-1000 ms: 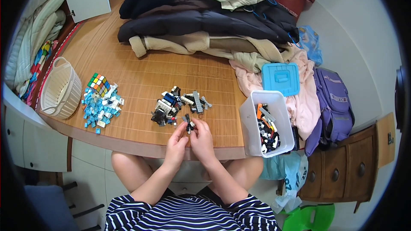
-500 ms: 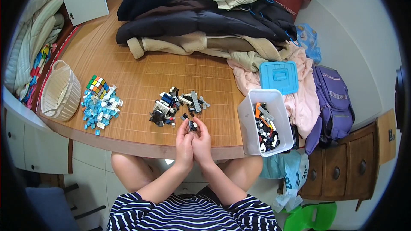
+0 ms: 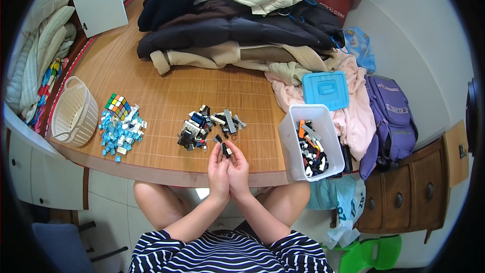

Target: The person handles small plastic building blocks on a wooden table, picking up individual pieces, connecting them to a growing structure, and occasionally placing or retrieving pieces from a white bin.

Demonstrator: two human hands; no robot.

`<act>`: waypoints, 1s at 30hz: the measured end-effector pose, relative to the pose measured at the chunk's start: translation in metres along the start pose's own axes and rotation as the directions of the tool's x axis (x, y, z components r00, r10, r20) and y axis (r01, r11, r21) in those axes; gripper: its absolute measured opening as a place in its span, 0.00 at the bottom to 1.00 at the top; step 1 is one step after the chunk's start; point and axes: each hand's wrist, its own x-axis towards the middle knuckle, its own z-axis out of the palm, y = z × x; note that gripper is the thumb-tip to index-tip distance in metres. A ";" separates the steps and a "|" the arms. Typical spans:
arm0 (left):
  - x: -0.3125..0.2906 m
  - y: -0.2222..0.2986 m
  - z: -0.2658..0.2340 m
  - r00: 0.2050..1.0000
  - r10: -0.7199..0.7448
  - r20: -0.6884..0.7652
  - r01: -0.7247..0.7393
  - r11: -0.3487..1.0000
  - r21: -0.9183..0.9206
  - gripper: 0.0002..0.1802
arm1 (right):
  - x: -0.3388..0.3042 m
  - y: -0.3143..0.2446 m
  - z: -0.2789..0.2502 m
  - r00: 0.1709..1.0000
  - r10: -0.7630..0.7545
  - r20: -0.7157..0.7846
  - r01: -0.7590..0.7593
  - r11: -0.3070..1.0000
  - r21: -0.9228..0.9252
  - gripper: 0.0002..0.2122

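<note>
Side by side at the front edge of the mat, my left hand (image 3: 219, 173) and my right hand (image 3: 237, 170) are closed on a small black and white building-brick piece (image 3: 226, 150). It sits between the fingertips of both hands. Just beyond the fingers lies a loose pile of black, grey and white building bricks (image 3: 196, 127), with some blue ones among them. Several grey bricks (image 3: 230, 120) lie at the pile's right side. How the held bricks join is too small to make out.
At left are light-blue and white bricks (image 3: 121, 130), a puzzle cube (image 3: 117, 105) and a white basket (image 3: 76, 114). A clear plastic box (image 3: 286, 136) of bricks stands at right, near a blue lid (image 3: 326, 91). Folded coats (image 3: 222, 40) are heaped at the back.
The held piece has turned between my fingertips and shows more of its black and white sides. The view has shifted slightly; the piles look the same.
</note>
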 end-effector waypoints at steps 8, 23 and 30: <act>-0.029 0.017 0.046 0.970 0.155 0.186 -0.161 0.987 0.015 0.32 | -0.016 -0.067 -0.011 0.980 -0.199 0.029 0.198 0.979 0.050 0.22; -0.058 -0.043 0.167 0.797 -0.033 0.603 0.012 0.999 0.038 0.32 | -0.031 -0.167 -0.137 0.893 -0.394 -0.216 0.345 0.909 -0.233 0.24; -0.061 -0.040 0.167 0.775 -0.036 0.631 0.012 0.999 0.042 0.31 | -0.032 -0.162 -0.131 0.887 -0.387 -0.254 0.385 0.921 -0.058 0.23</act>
